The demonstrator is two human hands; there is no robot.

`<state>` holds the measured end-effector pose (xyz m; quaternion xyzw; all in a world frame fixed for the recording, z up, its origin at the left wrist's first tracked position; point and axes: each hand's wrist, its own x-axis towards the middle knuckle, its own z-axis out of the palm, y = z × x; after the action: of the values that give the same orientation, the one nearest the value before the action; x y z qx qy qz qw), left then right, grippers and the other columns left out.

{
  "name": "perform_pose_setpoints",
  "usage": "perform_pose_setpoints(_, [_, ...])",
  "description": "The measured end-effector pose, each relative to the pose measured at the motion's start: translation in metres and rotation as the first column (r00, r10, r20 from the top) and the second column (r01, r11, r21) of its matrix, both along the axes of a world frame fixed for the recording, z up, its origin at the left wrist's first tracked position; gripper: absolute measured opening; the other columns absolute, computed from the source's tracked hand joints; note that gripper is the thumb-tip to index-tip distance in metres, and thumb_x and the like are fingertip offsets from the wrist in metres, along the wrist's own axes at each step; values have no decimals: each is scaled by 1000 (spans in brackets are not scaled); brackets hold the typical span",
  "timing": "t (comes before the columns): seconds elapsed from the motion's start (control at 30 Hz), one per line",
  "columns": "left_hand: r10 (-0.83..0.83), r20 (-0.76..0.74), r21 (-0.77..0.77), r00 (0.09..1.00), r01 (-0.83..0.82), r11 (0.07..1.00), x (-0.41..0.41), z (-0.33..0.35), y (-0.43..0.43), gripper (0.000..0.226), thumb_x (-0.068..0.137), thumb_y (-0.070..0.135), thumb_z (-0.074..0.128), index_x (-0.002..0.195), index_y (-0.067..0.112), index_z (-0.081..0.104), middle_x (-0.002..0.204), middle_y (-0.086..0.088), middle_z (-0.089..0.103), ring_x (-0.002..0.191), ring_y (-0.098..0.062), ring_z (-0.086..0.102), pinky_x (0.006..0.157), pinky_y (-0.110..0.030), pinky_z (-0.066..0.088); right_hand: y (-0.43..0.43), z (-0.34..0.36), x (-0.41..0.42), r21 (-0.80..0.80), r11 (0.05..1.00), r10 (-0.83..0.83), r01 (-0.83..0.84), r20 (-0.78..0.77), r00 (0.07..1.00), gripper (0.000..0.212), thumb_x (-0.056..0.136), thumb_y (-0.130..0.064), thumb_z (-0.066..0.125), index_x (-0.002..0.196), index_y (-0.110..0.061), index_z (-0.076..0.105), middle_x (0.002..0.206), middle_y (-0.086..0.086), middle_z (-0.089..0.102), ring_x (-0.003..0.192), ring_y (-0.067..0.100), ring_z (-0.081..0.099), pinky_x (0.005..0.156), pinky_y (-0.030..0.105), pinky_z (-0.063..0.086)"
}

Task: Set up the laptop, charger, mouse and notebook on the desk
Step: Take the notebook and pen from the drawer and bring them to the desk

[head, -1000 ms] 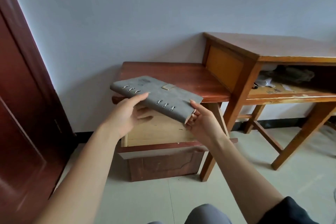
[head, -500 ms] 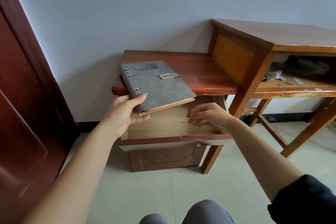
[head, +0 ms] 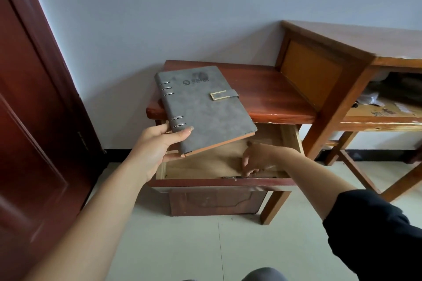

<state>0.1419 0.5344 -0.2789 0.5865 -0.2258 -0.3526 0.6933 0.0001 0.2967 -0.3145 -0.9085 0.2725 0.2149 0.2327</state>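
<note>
The left hand [head: 157, 146] pinches the grey ring-bound notebook [head: 205, 107] at its 7 o'clock corner, holding it clear of the open wooden drawer [head: 219, 181], so the right hand [head: 258, 157], grip loose and empty, reaches inside.

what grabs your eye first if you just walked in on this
The grey ring-bound notebook, gripped at its spine corner by the left hand, held tilted over the low reddish side table. Just below, the right hand reaches into the open drawer, near its front edge.
</note>
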Motion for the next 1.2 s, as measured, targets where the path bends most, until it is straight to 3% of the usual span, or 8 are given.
perform_pose_setpoints(0.17, [-11, 7, 17, 1000, 11, 1000, 0, 6, 1, 35, 69, 23, 77, 102, 14, 74, 101, 6, 75, 91, -5, 70, 56, -26, 56, 2, -4, 8, -206, 961, 183, -187, -37, 982, 16, 68, -29, 79, 82, -26, 74, 88, -4, 73, 83, 14, 64, 78, 30, 54])
perform_pose_setpoints(0.33, [-11, -3, 26, 1000, 11, 1000, 1, 11, 1, 28, 73, 22, 77, 99, 13, 75, 98, 5, 76, 80, -4, 71, 55, -24, 55, 9, -2, 19, -283, 914, 260, -290, -139, 956, 21, 67, -23, 81, 82, -24, 66, 72, -9, 56, 77, 19, 57, 59, 25, 43])
perform_pose_setpoints(0.5, [14, -25, 21, 1000, -14, 1000, -2, 10, 1, 27, 77, 22, 75, 102, 13, 74, 98, 3, 76, 78, -8, 71, 56, -25, 55, 9, -10, 24, -384, 859, 255, -340, -255, 933, 28, 66, -15, 81, 86, -17, 62, 75, 0, 55, 78, 24, 56, 64, 29, 44])
perform_pose_setpoints(0.73, [54, -103, -8, 993, -55, 998, -4, 1, -4, 16, 81, 12, 70, 96, 14, 74, 98, 0, 76, 86, -15, 72, 62, -29, 59, 7, 0, 7, -438, 872, 242, -216, 2, 970, 30, 84, -25, 62, 113, -17, 60, 110, 10, 63, 97, 29, 59, 68, 30, 42])
perform_pose_setpoints(0.83, [50, -174, -56, 983, -61, 997, -7, 1, -12, 21, 83, 7, 66, 102, 12, 70, 93, 3, 77, 85, -13, 73, 59, -28, 58, 28, 18, -11, -453, 880, 266, -142, 223, 938, 21, 89, -20, 47, 103, -13, 61, 102, 13, 62, 89, 34, 58, 69, 38, 47])
perform_pose_setpoints(0.93, [41, -286, -102, 957, -73, 992, -10, 3, -19, 23, 83, 5, 66, 105, 10, 67, 93, 2, 77, 86, -14, 73, 59, -31, 59, 60, 31, -42, -431, 897, 286, -96, 403, 870, 20, 86, -31, 41, 87, -18, 56, 79, 2, 54, 73, 31, 53, 54, 37, 39])
perform_pose_setpoints(1.07, [32, -376, -126, 926, -86, 988, -17, 3, -21, 16, 84, -1, 61, 90, 10, 71, 89, -1, 77, 82, -15, 74, 56, -30, 58, 96, 14, -77, -608, 790, 330, -85, 304, 894, 51, 77, -64, 49, 105, -22, 55, 83, -1, 65, 72, 30, 61, 53, 30, 34])
perform_pose_setpoints(1.2, [81, -344, -115, 936, -128, 985, -10, 11, -14, 12, 81, 5, 63, 84, 13, 71, 81, 2, 76, 71, -13, 73, 51, -27, 57, 99, -8, -76, -691, 720, 311, -64, 238, 920, 38, 93, -49, 48, 110, -15, 52, 101, 4, 62, 83, 31, 62, 62, 36, 44])
